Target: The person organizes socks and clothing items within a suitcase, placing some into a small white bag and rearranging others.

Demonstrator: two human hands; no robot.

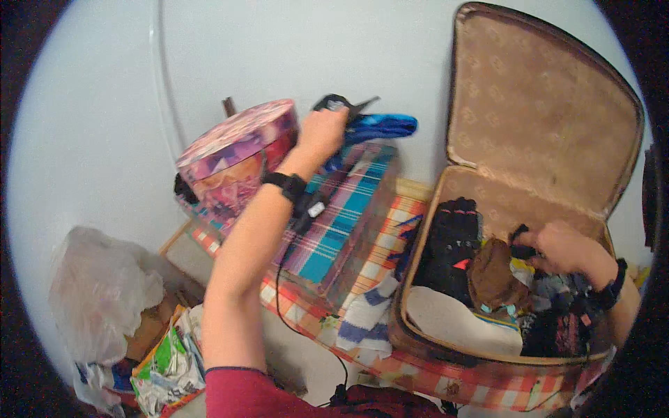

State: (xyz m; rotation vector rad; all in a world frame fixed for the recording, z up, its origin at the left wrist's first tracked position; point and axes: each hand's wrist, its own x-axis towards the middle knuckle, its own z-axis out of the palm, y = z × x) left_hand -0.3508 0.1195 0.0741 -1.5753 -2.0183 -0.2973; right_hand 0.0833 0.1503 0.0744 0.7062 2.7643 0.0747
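Observation:
My left hand (324, 134) reaches over the plaid box and is closed on a black cloth item (336, 104), whose exact kind I cannot make out. A folded blue cloth (387, 127) lies right beside these fingers; I cannot tell whether they grip it too. At the right, my right hand (561, 247) is inside the open brown suitcase (446, 359), fingers curled at a small dark piece of cloth (522, 237). Around it lie black gloves (449, 244), a brown cloth item (496, 279), a whitish item (460, 324) and several dark garments (557, 327).
A round pink-patterned box (240, 157) stands left of the teal plaid box (331, 244). A striped white-and-grey cloth (368, 317) lies against the suitcase on the orange checked cover (306, 324). Plastic bags (104, 292) sit low at the left. A black cable (280, 299) hangs down.

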